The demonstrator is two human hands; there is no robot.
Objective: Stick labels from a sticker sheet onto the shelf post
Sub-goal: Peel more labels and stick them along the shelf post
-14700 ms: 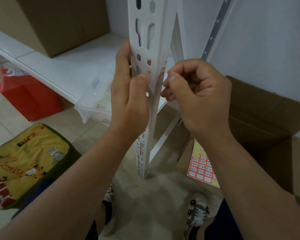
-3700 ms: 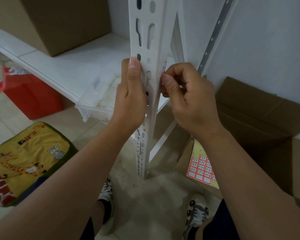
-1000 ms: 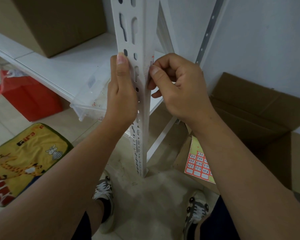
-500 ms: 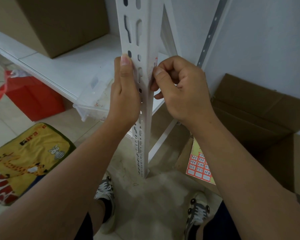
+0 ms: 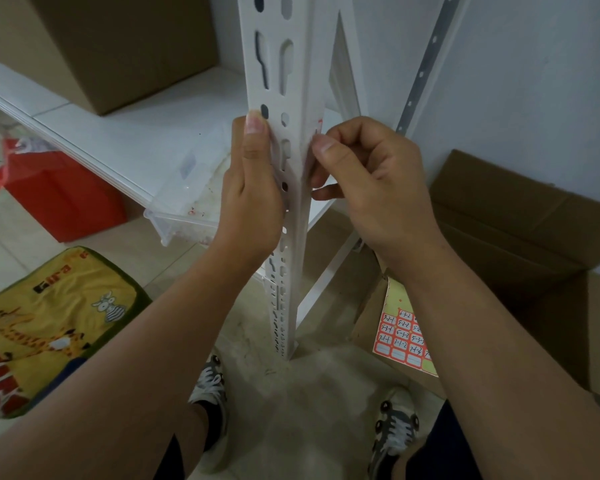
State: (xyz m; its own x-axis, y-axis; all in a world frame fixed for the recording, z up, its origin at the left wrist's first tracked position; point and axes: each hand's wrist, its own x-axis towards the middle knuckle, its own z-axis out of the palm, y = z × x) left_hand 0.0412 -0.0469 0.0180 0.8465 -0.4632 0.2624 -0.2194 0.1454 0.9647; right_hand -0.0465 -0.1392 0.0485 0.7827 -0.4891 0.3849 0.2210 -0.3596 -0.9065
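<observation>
1. Two hands meet at the white shelf post, which I take as my landmark; it stands upright on the bare floor, slotted along its left face.
2. Far left of the post, I see a red bin under the white shelf, and nearer me a yellow giraffe-print cushion on the floor.
3. Left of the post, up on the shelf, sits a brown cardboard box; a clear plastic tub hangs off the shelf edge just beside the post.
4. My left hand wraps around the post's left face, thumb flat along the slotted side, fingers hidden behind it, so it is clamped on the post.
5. At the post's right edge I can make out a sliver of a red-edged label, just above my right thumb.
6. My right hand is curled with thumb and fingers pinched together against the post's right edge at the label; I cannot tell whether it grips the label or only presses it.
7. Right of the post and lower, the sticker sheet lies on an opened cardboard box, partly hidden by my right forearm.
</observation>
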